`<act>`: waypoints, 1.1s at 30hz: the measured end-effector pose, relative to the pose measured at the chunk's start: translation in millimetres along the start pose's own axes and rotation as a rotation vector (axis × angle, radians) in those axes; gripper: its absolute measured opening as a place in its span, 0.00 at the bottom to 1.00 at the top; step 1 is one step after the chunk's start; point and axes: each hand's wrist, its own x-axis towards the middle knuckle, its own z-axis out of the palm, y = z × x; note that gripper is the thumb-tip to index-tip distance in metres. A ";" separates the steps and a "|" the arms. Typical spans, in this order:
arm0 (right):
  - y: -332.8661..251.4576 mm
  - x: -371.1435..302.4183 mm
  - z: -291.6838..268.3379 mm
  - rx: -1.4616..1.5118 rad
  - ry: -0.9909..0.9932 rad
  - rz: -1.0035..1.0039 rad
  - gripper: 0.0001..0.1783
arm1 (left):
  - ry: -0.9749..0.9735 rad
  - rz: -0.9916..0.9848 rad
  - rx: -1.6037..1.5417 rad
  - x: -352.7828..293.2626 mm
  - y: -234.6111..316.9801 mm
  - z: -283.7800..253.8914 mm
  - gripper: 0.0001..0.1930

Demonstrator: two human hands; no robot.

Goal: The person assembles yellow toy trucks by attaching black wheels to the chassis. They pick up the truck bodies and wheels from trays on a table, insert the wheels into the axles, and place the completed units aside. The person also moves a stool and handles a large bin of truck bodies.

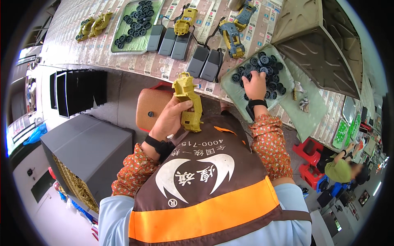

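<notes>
My left hand [169, 119] is wrapped round a yellow plastic toy car body [193, 107], held upright in front of my apron. My right hand [256, 87] reaches into a shallow tray [230, 92] on the table's near edge. Its fingers are pinched at a black toy wheel [246, 74], partly hidden by the fingertips. Around them lie several more black wheels [271, 85]. Beyond the tray, grey and yellow toy cars [232, 39] rest on the table.
Dark grey battery-like blocks [181, 46] with black straps line the table edge, beside another wheel tray [116, 46] and yellow car bodies [98, 24]. A brown crate [316, 53] stands at right. A brown stool [152, 108] and grey box [90, 143] sit left; a co-worker [340, 169] is far right.
</notes>
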 end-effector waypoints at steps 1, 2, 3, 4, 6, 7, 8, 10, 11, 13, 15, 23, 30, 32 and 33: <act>-2.2 0.4 1.0 0.020 -0.027 -0.020 0.15 | 0.014 0.003 0.009 0.6 -0.9 2.4 0.23; -4.1 0.8 1.3 0.040 -0.053 -0.040 0.15 | 0.027 0.006 0.019 1.0 -1.5 5.4 0.23; -6.2 0.4 -0.8 0.104 -0.051 -0.070 0.15 | 0.032 0.014 0.007 2.2 -1.3 8.6 0.22; -13.4 -0.7 -8.4 0.153 -0.033 -0.105 0.15 | 0.039 0.024 -0.005 2.6 -1.0 11.8 0.22; -30.0 -5.0 -32.0 0.252 0.005 -0.176 0.16 | 0.053 0.058 -0.006 4.6 -0.7 19.5 0.21; -43.6 -7.1 -51.5 0.325 0.059 -0.320 0.17 | 0.066 0.088 0.003 6.2 -1.1 24.5 0.21; -54.7 -9.2 -69.0 0.350 0.087 -0.435 0.18 | 0.076 0.114 0.014 8.1 -2.0 30.1 0.22; -80.7 -15.9 -108.0 0.405 0.126 -0.596 0.21 | 0.076 0.175 0.050 9.2 -2.8 42.7 0.23; -88.0 -19.6 -121.7 0.416 0.131 -0.653 0.23 | 0.054 0.208 0.074 11.5 -1.5 51.8 0.24; -99.9 -23.3 -144.0 0.423 0.151 -0.794 0.25 | -0.007 0.212 0.010 10.9 6.4 68.1 0.23; -105.2 -26.4 -155.7 0.425 0.173 -0.849 0.26 | -0.068 0.236 0.034 8.6 10.4 79.4 0.24; -115.7 -23.7 -176.6 0.419 0.265 -0.992 0.22 | -0.239 0.225 0.036 2.3 19.3 84.0 0.29; -127.6 -31.1 -179.7 0.553 0.051 -0.793 0.19 | -0.259 0.187 0.089 -6.8 28.9 90.2 0.29; -133.0 -35.9 -176.6 0.709 -0.094 -0.586 0.18 | -0.251 0.185 0.114 -8.2 31.9 90.5 0.29; -136.2 -35.7 -176.0 0.737 -0.134 -0.549 0.18 | -0.239 0.191 0.120 -8.5 32.5 88.8 0.28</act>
